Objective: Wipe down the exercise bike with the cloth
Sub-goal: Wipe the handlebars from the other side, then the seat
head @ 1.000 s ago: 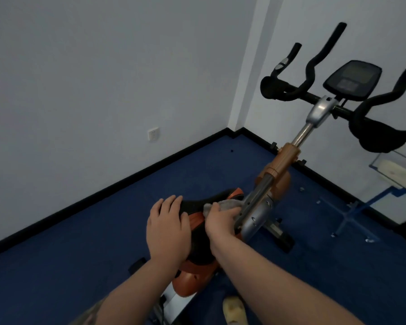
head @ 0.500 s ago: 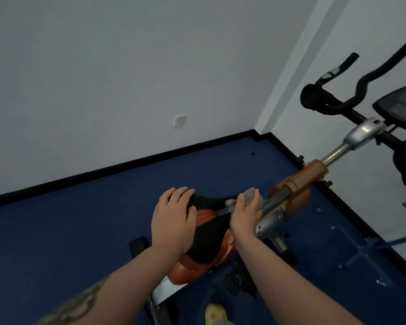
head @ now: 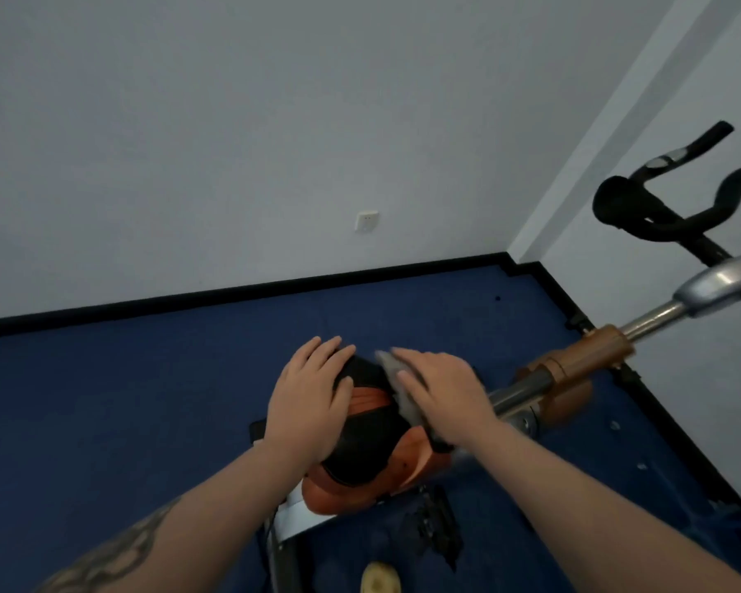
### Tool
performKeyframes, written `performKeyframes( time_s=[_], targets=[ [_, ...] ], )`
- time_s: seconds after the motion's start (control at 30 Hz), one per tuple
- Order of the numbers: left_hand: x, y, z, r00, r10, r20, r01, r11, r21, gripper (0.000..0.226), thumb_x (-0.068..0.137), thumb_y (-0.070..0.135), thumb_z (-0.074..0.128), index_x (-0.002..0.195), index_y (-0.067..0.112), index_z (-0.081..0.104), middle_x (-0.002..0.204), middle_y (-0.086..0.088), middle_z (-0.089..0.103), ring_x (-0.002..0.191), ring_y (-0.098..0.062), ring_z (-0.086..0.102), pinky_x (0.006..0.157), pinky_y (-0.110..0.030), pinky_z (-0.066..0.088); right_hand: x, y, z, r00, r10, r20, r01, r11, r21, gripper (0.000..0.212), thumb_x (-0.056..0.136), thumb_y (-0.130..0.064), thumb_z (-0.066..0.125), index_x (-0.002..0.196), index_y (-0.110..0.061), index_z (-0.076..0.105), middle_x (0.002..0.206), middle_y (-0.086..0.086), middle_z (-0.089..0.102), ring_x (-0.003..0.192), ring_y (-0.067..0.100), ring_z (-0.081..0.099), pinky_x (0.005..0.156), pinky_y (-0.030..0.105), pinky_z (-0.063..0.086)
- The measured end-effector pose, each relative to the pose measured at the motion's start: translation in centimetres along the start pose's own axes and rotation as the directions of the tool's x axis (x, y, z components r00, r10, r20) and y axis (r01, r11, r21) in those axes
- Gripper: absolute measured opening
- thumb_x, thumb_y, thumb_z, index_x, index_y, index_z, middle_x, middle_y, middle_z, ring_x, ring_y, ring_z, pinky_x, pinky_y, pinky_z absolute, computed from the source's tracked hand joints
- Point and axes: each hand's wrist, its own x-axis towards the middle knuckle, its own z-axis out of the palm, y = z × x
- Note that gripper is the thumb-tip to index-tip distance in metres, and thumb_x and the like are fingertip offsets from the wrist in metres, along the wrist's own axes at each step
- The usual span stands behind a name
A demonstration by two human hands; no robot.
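The exercise bike has a black and orange saddle [head: 362, 447] just below me, a silver and orange frame post [head: 582, 357] running up to the right, and black handlebars [head: 642, 211] at the right edge. My left hand [head: 306, 400] lies flat on the left side of the saddle with straight fingers. My right hand [head: 441, 391] presses a grey cloth [head: 396, 385] onto the saddle's right side; only the cloth's left edge shows from under the palm and fingers.
Blue carpet [head: 146, 400] covers the floor, bounded by a black skirting board and white walls meeting in a corner at upper right. A wall socket [head: 366, 220] sits low on the wall. A black pedal [head: 435, 528] hangs below the saddle. My shoe tip [head: 379, 579] shows at the bottom.
My right hand has slid the cloth from the post end of the saddle to its right side. The view has turned left, so the handlebars sit farther right. My left hand stays on the saddle.
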Motion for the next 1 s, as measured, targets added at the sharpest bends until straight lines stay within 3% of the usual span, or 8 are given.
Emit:
performKeyframes(
  time_s=[0.13,0.23,0.43,0.53,0.73,0.8,0.9,1.0],
  targets=[
    [-0.9,1.1,0.7,0.991,-0.109,-0.082,0.119,0.983,0.138,0.047,0.101,0.037,0.034,0.148,0.030,0.035,0.158,0.004,0.025,0.148,-0.014,0.013,0.121,-0.038,0.015,2.0,0.3,-0.7,0.963,0.261,0.068,-0.249,0.957,-0.149,0.039,0.101,-0.043,0.029,0.100,-0.023,0.062,0.104,0.002,0.068,0.097,0.027,0.061,0.074,0.036,0.040],
    [-1.5,1.8,0.9,0.971,-0.197,-0.138,0.220,0.959,0.178,0.049,0.102,0.039,0.030,0.150,0.028,0.029,0.159,0.003,0.023,0.147,-0.015,0.016,0.120,-0.039,0.017,2.7,-4.2,1.8,0.994,0.110,0.001,-0.104,0.944,-0.312,0.039,0.101,-0.042,0.023,0.107,-0.025,0.058,0.105,0.002,0.068,0.093,0.028,0.063,0.073,0.038,0.037],
    [-3.2,2.2,1.1,0.915,-0.359,-0.185,0.356,0.933,-0.050,0.053,0.102,0.038,0.032,0.153,0.028,0.019,0.159,0.007,0.020,0.144,-0.011,0.021,0.116,-0.034,0.024,1.7,-2.1,1.0,0.965,-0.238,0.113,0.246,0.967,-0.070,0.051,0.099,-0.056,0.013,0.145,-0.041,0.026,0.122,-0.008,0.059,0.105,0.016,0.057,0.082,0.034,0.043],
    [-4.4,3.1,1.9,0.868,-0.444,-0.223,0.406,0.893,-0.195,0.057,0.102,0.036,0.036,0.154,0.027,0.014,0.159,0.008,0.020,0.143,-0.009,0.020,0.115,-0.031,0.026,4.2,-0.5,0.7,0.947,-0.172,0.272,0.196,0.979,-0.062,0.042,0.099,-0.054,0.015,0.136,-0.046,0.035,0.126,-0.007,0.060,0.108,0.018,0.058,0.072,0.032,0.037],
    [-7.7,4.4,4.2,0.755,-0.597,-0.271,0.484,0.787,-0.383,0.065,0.095,0.051,0.041,0.151,0.031,0.015,0.153,0.012,0.029,0.136,-0.004,0.029,0.109,-0.026,0.031,8.7,-6.8,1.9,0.896,-0.168,0.410,0.100,0.978,0.183,0.048,0.095,-0.064,0.021,0.121,-0.045,0.056,0.132,-0.008,0.057,0.121,0.020,0.052,0.095,0.038,0.042],
    [-8.8,4.8,4.9,0.723,-0.645,-0.247,0.528,0.746,-0.406,0.069,0.091,0.058,0.039,0.151,0.032,0.016,0.150,0.011,0.034,0.133,-0.008,0.037,0.107,-0.031,0.037,8.9,-8.7,2.3,0.831,-0.365,0.420,0.344,0.930,0.128,0.051,0.086,-0.072,0.022,0.109,-0.046,0.059,0.123,-0.014,0.056,0.116,0.013,0.050,0.090,0.037,0.042],
    [-9.8,5.1,5.4,0.685,-0.700,-0.201,0.579,0.691,-0.433,0.078,0.084,0.071,0.033,0.150,0.033,0.019,0.146,0.010,0.039,0.130,-0.010,0.041,0.106,-0.036,0.039,9.1,-9.9,2.1,0.555,-0.664,0.501,0.736,0.673,0.075,0.056,0.079,-0.079,0.025,0.107,-0.047,0.062,0.120,-0.018,0.052,0.113,0.007,0.042,0.090,0.033,0.037],
    [-10.0,4.9,5.1,0.688,-0.701,-0.188,0.600,0.695,-0.397,0.079,0.081,0.076,0.029,0.147,0.032,0.027,0.138,0.013,0.044,0.125,-0.008,0.043,0.104,-0.036,0.039,11.3,-9.7,1.6,0.437,-0.687,0.581,0.725,0.651,0.225,0.025,0.091,-0.060,0.041,0.098,-0.054,0.064,0.120,-0.017,0.057,0.115,0.008,0.048,0.100,0.033,0.038]
  ],
)
